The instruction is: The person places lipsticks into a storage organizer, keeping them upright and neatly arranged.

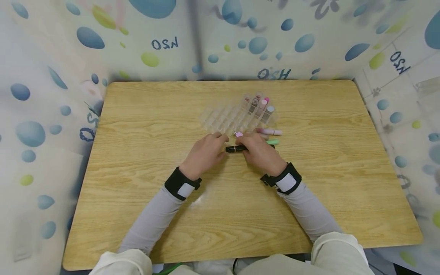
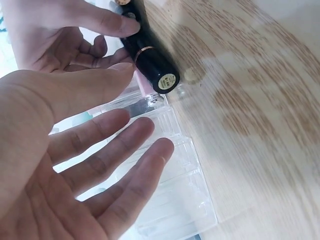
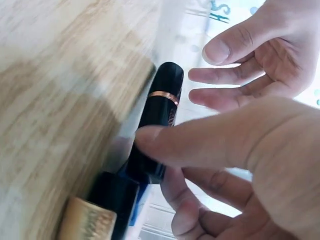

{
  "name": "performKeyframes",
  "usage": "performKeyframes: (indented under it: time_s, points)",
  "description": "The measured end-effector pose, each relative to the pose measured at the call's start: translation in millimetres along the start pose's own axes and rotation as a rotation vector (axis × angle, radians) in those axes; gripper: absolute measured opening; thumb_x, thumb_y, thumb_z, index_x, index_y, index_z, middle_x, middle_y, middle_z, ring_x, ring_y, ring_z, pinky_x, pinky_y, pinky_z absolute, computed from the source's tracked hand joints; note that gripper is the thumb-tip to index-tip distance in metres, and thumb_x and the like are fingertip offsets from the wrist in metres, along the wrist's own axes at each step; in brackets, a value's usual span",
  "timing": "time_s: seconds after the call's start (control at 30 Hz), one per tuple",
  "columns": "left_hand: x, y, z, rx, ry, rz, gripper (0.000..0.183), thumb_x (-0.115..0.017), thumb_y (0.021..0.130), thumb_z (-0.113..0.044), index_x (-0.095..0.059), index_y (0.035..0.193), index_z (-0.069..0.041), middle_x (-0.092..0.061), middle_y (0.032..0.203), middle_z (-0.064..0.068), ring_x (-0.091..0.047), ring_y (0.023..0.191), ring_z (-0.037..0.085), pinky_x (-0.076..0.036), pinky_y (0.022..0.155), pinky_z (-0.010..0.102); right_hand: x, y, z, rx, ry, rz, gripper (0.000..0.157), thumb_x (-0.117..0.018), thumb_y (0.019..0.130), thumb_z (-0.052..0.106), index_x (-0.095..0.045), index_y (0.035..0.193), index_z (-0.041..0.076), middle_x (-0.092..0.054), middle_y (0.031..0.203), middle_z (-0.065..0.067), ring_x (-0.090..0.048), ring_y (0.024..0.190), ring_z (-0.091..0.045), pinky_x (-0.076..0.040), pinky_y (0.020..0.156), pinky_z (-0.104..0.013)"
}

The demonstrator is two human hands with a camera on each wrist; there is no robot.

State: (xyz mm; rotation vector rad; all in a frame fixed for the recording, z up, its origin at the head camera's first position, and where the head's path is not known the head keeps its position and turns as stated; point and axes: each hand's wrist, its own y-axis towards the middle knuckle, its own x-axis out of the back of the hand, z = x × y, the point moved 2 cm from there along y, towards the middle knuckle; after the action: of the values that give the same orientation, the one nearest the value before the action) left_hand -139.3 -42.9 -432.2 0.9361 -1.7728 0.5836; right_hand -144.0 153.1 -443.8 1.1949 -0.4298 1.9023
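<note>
While a few small tubes (image 1: 270, 109) stand in the right end of the clear case (image 1: 220, 116), other tubes lie out on the table (image 1: 137, 214), so the work looks only part done. In the head view, the case sits just above the middle of the frame. Its slots on the left side seem to hold nothing. Below its right end lie a pink tube (image 1: 271, 132) and a green tube (image 1: 273, 141), both partly under the right hand (image 1: 262, 152). That hand has hold of a black tube (image 1: 235, 149), which lies sideways near the middle of the frame. The left hand (image 1: 204, 154) is across from it, with its fingertips close to the case. I cannot tell from here if they touch it.

In the left wrist view, the left hand fills the lower left. Its fingers are spread and a bit bent, and it holds nothing. At the top left, the right hand pinches the black tube, whose end with a round pale label points down toward the middle. The case is below it, and the slots that show here look bare.

In the right wrist view, the black tube is in the middle, with the right thumb pressed on it. The left hand is at the upper right, apart from the tube. A gold and black tube (image 3: 90, 222) lies at the lower left, out of the case. So the black tube and at least three others are not in slots, and those seem to be what is left.
</note>
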Motion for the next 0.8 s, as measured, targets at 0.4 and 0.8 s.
performKeyframes:
  time_s: [0.4, 0.8]
  points:
    - [-0.7, 1.9, -2.5, -0.054, -0.114, -0.068, 0.028, -0.084, 0.093, -0.010, -0.071, 0.117, -0.003, -0.074, 0.111, 0.013, -0.071, 0.098, 0.028, -0.062, 0.081, 0.041, 13.0, 0, 9, 0.030, 0.041, 0.004, 0.038, -0.063, 0.081, -0.020, -0.077, 0.109, 0.002, -0.076, 0.103, -0.011, -0.070, 0.094, -0.023, -0.059, 0.084, -0.038]
    - [7.7, 0.7, -5.5, -0.044, -0.129, -0.095, 0.015, -0.082, 0.095, -0.012, -0.072, 0.105, -0.010, -0.077, 0.102, 0.005, -0.069, 0.095, 0.025, -0.060, 0.077, 0.040, 31.1, -5, 19, -0.006, 0.050, -0.028, 0.035, -0.069, 0.089, -0.007, -0.077, 0.121, 0.004, -0.077, 0.119, -0.011, -0.071, 0.113, -0.029, -0.056, 0.103, -0.048]
